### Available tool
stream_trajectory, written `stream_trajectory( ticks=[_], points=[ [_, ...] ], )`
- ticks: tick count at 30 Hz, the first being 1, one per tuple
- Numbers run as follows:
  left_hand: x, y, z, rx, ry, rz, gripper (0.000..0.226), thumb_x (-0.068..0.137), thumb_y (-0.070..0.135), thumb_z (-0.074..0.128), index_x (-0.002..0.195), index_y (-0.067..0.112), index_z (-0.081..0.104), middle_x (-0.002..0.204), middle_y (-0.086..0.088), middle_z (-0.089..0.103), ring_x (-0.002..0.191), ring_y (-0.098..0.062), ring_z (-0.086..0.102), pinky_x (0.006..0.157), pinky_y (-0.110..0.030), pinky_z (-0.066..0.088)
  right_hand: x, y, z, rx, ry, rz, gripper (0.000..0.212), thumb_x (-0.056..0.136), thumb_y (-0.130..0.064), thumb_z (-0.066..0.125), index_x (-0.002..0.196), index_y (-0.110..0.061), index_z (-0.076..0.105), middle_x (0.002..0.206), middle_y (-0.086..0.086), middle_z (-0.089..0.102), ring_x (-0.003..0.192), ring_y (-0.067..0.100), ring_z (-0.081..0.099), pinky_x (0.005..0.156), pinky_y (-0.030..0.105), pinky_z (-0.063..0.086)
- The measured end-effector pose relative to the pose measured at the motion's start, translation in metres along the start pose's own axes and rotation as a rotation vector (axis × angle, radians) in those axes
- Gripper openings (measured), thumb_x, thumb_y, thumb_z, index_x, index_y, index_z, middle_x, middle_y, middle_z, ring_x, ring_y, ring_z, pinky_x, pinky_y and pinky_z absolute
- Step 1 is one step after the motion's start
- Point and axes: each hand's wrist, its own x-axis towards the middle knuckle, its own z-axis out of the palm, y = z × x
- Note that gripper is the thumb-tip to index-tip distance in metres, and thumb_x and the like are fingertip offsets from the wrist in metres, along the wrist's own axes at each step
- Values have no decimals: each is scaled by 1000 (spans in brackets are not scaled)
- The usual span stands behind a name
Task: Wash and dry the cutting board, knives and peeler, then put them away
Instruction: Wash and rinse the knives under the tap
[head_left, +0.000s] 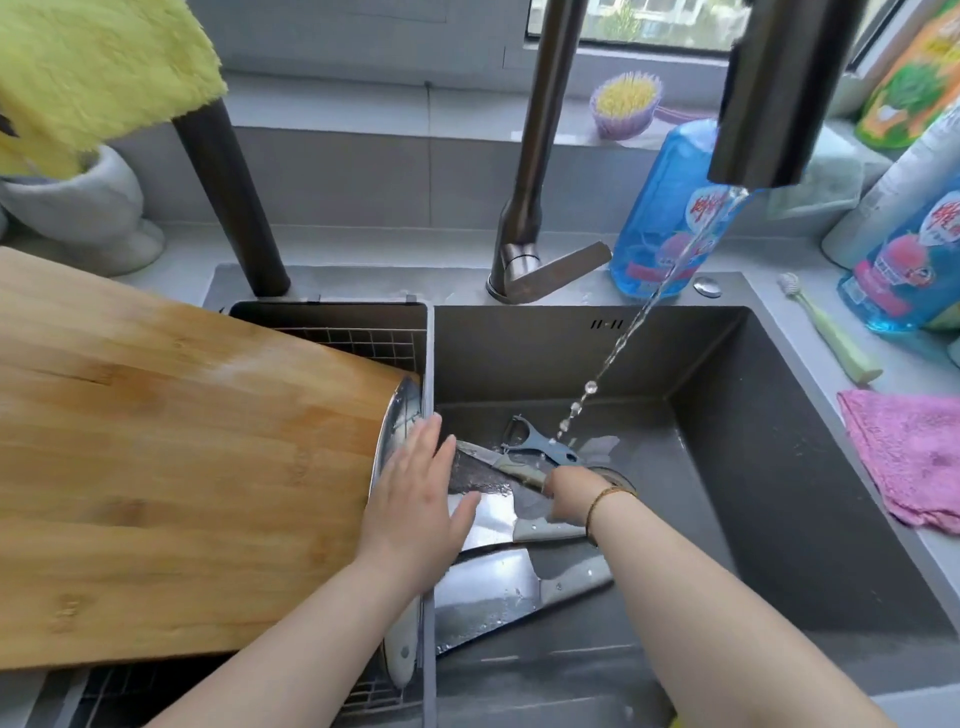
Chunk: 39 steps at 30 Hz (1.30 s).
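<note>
Tap on. The water stream (665, 280) falls into the basin right of the divider (429, 353) and lands just past the peeler (540, 447).

Left of the divider: the cutting board (182, 467) leans on the rack, one corner against the divider's top. A rack knife (400, 649) stands on edge just left of the divider.

Right of the divider, on the basin floor: far cleaver (493, 514) and near cleaver (488, 597), blades toward the divider, handles pointing away from it. A slim knife (488, 457) lies across the far cleaver, tip toward the divider.

Left hand (415, 499): palm down over the divider and the far cleaver's blade, fingers straight and slightly spread, holding nothing. Contact with the blade: cannot tell.

Right hand (569, 493): fingers curled down round the slim knife's handle; fingertips hidden.

Judgement: the slim knife's long axis runs from the divider out to the right hand, which has the handle end. The likely next move is lifting it into the stream. The tip points at the left fingers, so that is the hazard.
</note>
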Motion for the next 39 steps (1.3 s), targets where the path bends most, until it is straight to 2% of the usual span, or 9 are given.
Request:
stream_trajectory(
  ticks=[4, 8, 15, 17, 20, 26, 32, 35, 39],
  points=[
    [1, -9, 5, 48, -6, 32, 69, 88, 48, 10, 148, 17, 1, 148, 7, -24, 133, -5, -27, 106, -19, -16, 25, -1, 21, -128, -96, -4, 36, 90, -13, 51, 124, -4, 50, 127, 13, 55, 115, 27, 53, 92, 30, 44],
    [6, -17, 11, 24, 0, 62, 61, 76, 40, 35, 125, 8, 53, 136, -8, 49, 128, -18, 31, 103, -28, 21, 48, 3, 33, -230, -47, -20, 41, 91, -12, 47, 131, -9, 41, 134, 14, 46, 123, 29, 43, 99, 35, 38],
    [7, -19, 16, -42, 1, 72, 58, 76, 37, 38, 127, 9, 46, 136, -9, 50, 126, -17, 32, 103, -30, 22, 62, 3, 40, -436, -57, -127, 47, 88, -19, 53, 134, -19, 41, 136, 9, 45, 126, 27, 39, 104, 35, 32],
    [8, -17, 15, -50, -17, 53, 65, 76, 40, 31, 132, 10, 45, 145, -9, 37, 132, -13, 23, 106, -28, 18, 56, 2, 35, -412, -88, -120, 51, 83, -19, 60, 131, -15, 41, 133, 11, 48, 123, 28, 43, 101, 35, 35],
    [6, -17, 12, -64, -11, 34, 88, 65, 51, -5, 147, 23, 1, 142, 12, -29, 131, 0, -31, 107, -16, -22, 39, 2, 26, -269, -121, -90, 46, 82, -15, 60, 124, -9, 42, 127, 12, 53, 115, 28, 52, 91, 33, 43],
    [2, -10, 1, -9, -51, 26, 67, 86, 49, 6, 147, 24, -8, 136, 13, -36, 127, 0, -30, 103, -20, -19, -4, 9, -7, -170, -126, -77, 42, 84, -22, 62, 121, -8, 46, 121, 10, 56, 87, 18, 43, 73, 27, 36],
    [-2, -2, -7, 67, -93, 3, 61, 97, 42, 27, 148, 21, 2, 155, 1, -17, 142, -14, -17, 111, -29, -14, -74, 23, -32, -162, 115, 49, 35, 85, -26, 59, 116, -13, 51, 117, 7, 58, 102, 24, 55, 78, 27, 40],
    [-10, 2, -11, 83, -15, 17, 53, 97, 38, 34, 145, 19, 24, 156, -4, 8, 145, -20, -1, 115, -36, -4, -114, 31, -27, 42, 228, 160, 39, 85, -34, 59, 116, -12, 49, 117, 5, 58, 88, 19, 46, 71, 24, 35],
    [-38, 27, -14, -339, 158, 155, 26, 94, 27, 45, 106, 15, 65, 101, 5, 62, 102, -15, 53, 86, -24, 36, -161, 19, -6, 387, 373, 203, 25, 87, -31, 57, 96, -16, 40, 82, -4, 47, 84, 17, 42, 52, 21, 29]
  ],
)
